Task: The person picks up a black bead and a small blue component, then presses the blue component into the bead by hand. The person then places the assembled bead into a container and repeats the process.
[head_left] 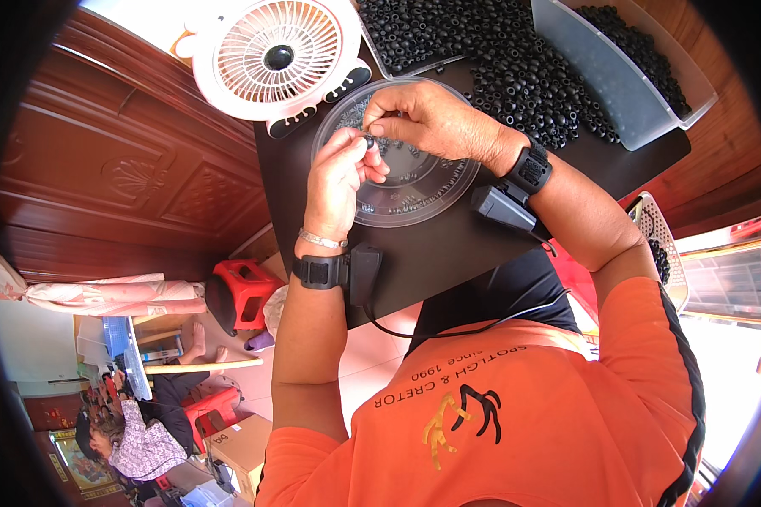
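Bead (369,143), black, sits pinched in the left hand (336,173) above the round tub (435,211), probably to catch drops, while the right hand (440,122) holds fingertips together just beside it, contents indiscernible, bead heap (528,97) far right, presumably for reach.

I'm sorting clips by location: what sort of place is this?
Probably a home doubling as a small workspace: the carved reddish-brown panelling and pink-and-white fan look domestic, while small black parts heaped on the dark table look more like a workshop.
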